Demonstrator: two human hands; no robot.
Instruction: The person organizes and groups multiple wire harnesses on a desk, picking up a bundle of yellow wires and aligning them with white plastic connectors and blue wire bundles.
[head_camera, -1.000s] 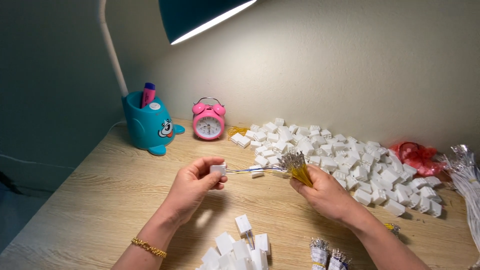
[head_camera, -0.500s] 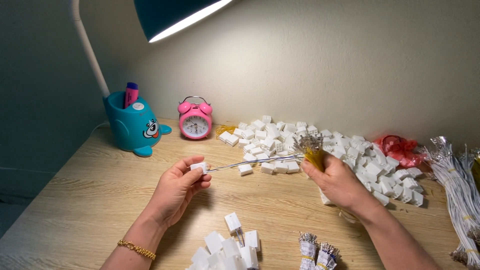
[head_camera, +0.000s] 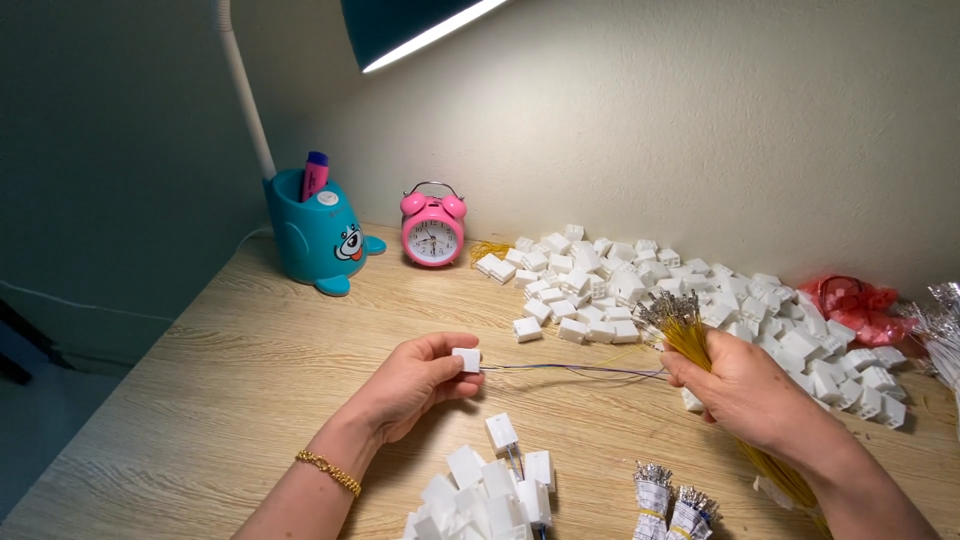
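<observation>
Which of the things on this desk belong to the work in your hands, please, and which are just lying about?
In use:
left hand pinching a white connector
thin wire running from it
right hand gripping a yellow wire bundle
white connector heap

Lying about:
pink alarm clock
teal pen holder
red bag

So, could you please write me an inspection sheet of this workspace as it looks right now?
Surface: light wooden desk, lit by a lamp from above.
Job's things: small white connector with thin wires running toward the bundle of yellow wires.
Clutter: big heap of white connectors at the back, smaller pile near the front edge, two taped terminal bundles, red bag.
Grips: left hand pinches the connector; right hand clasps the yellow bundle.
Cables: more loose wires at the right edge.
Surroundings: blue pen holder, pink alarm clock, plain wall.
</observation>
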